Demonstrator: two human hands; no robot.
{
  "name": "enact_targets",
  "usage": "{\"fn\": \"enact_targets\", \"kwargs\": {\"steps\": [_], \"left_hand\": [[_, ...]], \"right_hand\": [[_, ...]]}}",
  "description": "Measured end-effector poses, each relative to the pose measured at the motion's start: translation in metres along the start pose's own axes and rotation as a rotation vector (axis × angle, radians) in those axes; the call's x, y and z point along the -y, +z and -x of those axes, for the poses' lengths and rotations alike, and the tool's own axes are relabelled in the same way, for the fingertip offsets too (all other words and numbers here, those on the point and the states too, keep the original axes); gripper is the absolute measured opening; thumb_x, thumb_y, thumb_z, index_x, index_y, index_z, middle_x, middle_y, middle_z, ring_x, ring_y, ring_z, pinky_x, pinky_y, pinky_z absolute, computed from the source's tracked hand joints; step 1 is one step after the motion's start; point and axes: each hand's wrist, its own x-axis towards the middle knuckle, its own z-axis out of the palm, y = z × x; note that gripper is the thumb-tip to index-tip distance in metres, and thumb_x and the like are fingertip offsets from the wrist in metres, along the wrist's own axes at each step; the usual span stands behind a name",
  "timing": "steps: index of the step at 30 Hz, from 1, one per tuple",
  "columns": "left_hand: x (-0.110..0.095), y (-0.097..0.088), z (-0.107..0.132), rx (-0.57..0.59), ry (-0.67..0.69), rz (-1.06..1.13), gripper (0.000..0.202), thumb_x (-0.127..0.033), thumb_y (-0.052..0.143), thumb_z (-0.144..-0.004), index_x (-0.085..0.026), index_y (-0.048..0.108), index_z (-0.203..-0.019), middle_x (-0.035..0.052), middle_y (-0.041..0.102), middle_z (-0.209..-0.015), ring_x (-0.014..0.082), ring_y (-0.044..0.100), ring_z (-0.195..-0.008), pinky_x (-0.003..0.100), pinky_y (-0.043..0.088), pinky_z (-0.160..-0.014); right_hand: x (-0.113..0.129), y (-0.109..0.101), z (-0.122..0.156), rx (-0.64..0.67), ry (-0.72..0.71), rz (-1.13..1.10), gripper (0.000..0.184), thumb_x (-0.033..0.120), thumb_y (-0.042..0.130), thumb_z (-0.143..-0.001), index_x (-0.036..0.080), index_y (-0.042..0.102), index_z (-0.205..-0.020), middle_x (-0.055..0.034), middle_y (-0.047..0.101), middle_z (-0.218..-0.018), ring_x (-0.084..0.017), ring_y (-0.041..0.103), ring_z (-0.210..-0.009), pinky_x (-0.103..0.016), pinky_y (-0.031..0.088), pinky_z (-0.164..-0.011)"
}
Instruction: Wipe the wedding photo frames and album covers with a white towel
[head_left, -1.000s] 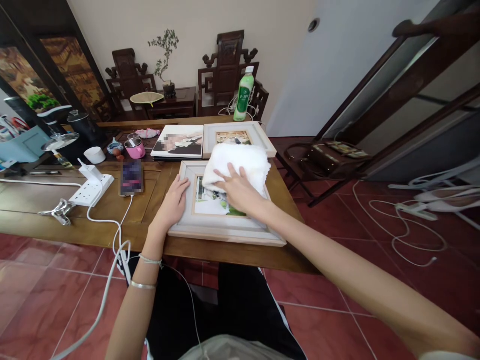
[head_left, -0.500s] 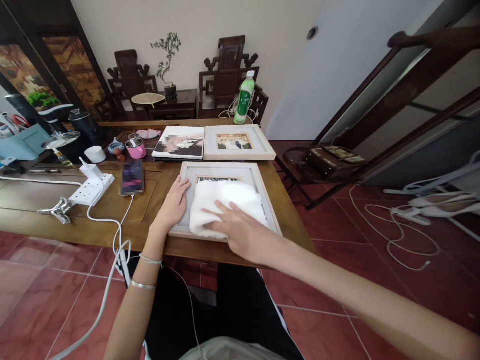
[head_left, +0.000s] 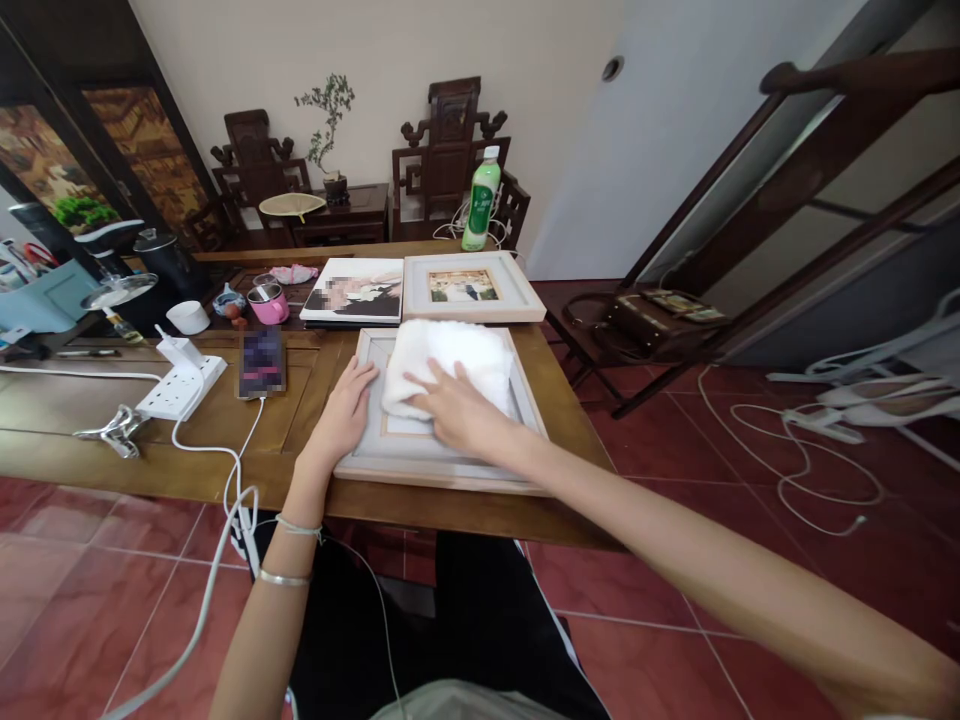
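Observation:
A light wooden picture frame (head_left: 420, 465) lies flat near the front edge of the wooden table (head_left: 112, 470). A folded white towel (head_left: 448, 360) rests on the frame's glass. My right hand (head_left: 459, 412) lies flat on the towel's near part, fingers spread, pressing it onto the frame. My left hand (head_left: 343, 412) is open and rests flat on the frame's left border, holding it steady.
Behind lie a second framed photo (head_left: 469, 288) and a frameless photo print (head_left: 355, 292). A green bottle (head_left: 480, 200) stands at the back. To the left are a phone (head_left: 261, 362), a white power strip (head_left: 180, 382) with cables, and a pink cup (head_left: 267, 302). Loose cables lie on the red tile floor at right.
My right hand slid the towel toward me over the frame, then back away to the frame's upper half. My left hand stayed on the frame's left border.

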Motion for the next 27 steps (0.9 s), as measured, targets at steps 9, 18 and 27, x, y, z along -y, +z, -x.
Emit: {"fn": "enact_targets", "kwargs": {"steps": [9,18,27], "left_hand": [[-0.002,0.0,0.0,-0.006,-0.006,0.019,0.041,-0.014,0.033,-0.09,-0.012,0.056,-0.124,0.015,0.051,-0.138,0.0251,0.028,-0.141,0.051,0.025,-0.115],[-0.003,-0.001,0.0,-0.01,-0.011,0.028,0.04,-0.018,0.035,-0.092,-0.013,0.055,-0.126,0.0132,0.052,-0.138,0.0247,0.029,-0.141,0.047,0.026,-0.115],[-0.012,-0.004,-0.001,-0.171,-0.018,0.041,0.047,-0.035,0.029,-0.098,-0.015,0.041,-0.139,0.014,0.044,-0.145,0.0212,0.037,-0.137,0.041,0.029,-0.114]], "right_hand": [[0.039,-0.028,0.083,0.168,-0.254,-0.434,0.075,-0.008,0.037,-0.057,0.027,0.063,-0.119,-0.0006,0.059,-0.132,-0.023,0.028,-0.14,-0.048,0.026,-0.112],[-0.041,-0.007,-0.005,-0.176,0.049,-0.077,0.085,-0.015,0.03,-0.064,0.017,0.036,-0.143,-0.0148,0.035,-0.15,-0.029,0.013,-0.143,-0.058,0.023,-0.11],[-0.007,-0.003,-0.051,-0.065,-0.02,0.108,0.067,-0.009,0.033,-0.08,0.027,0.05,-0.134,-0.0026,0.024,-0.156,-0.047,0.009,-0.139,-0.079,0.023,-0.096]]}}
